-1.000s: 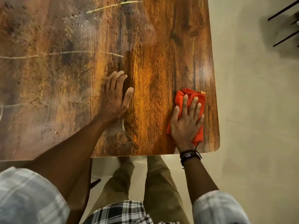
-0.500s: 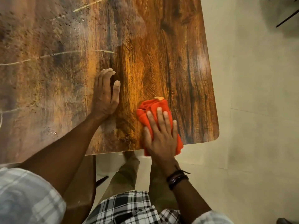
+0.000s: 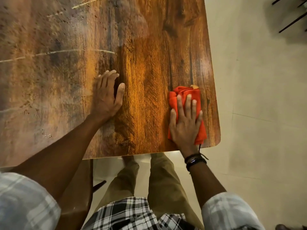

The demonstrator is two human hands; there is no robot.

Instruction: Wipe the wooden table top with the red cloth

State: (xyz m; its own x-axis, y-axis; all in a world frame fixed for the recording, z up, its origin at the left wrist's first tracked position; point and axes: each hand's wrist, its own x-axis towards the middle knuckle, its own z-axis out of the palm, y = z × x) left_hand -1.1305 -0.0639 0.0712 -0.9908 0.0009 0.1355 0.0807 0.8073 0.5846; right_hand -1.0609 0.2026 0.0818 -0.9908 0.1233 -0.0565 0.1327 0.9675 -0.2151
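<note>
Wiping underway: right hand [image 3: 185, 123], fingers flat, presses red cloth [image 3: 184, 95] at desk [image 3: 149, 47] right corner; left hand [image 3: 106, 98] flat, empty, bracing. Next: sweep toward smeared left side.

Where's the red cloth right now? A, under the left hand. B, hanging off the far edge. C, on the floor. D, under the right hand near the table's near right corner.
D: the right hand presses flat on the red cloth by the wooden table top's near right corner; the left hand rests on bare wood.
</note>
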